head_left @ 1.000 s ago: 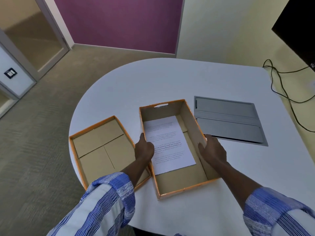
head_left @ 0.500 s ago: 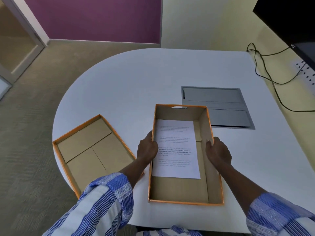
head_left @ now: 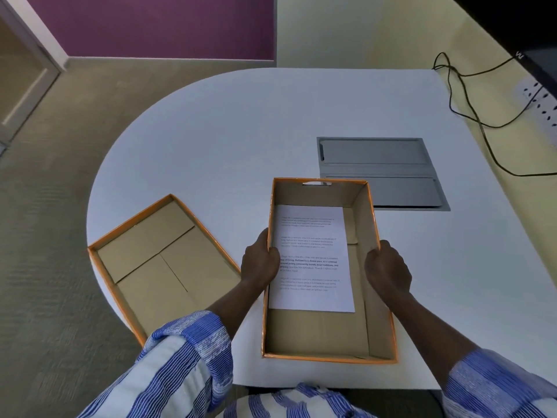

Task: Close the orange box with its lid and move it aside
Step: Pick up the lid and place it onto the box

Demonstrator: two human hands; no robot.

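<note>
The orange box (head_left: pixel 319 339) stands open on the white table (head_left: pixel 241 140), straight in front of me near the front edge. A printed sheet of paper (head_left: pixel 312 257) lies flat inside it. My left hand (head_left: pixel 259 260) grips the box's left wall, thumb over the rim. My right hand (head_left: pixel 387 268) grips the right wall. The orange lid (head_left: pixel 156 267) lies upside down to the left of the box, skewed, its near corner over the table's curved edge and partly behind my left sleeve.
A grey metal hatch (head_left: pixel 379 170) is set flush in the table just beyond the box's far right corner. Black cables (head_left: pixel 470 110) trail over the right side toward a power strip (head_left: pixel 542 104). Carpeted floor lies beyond the table's rounded left edge.
The box has been turned from a slant to straight in front of me, with both hands staying on its side walls. The lid has stayed where it was.
</note>
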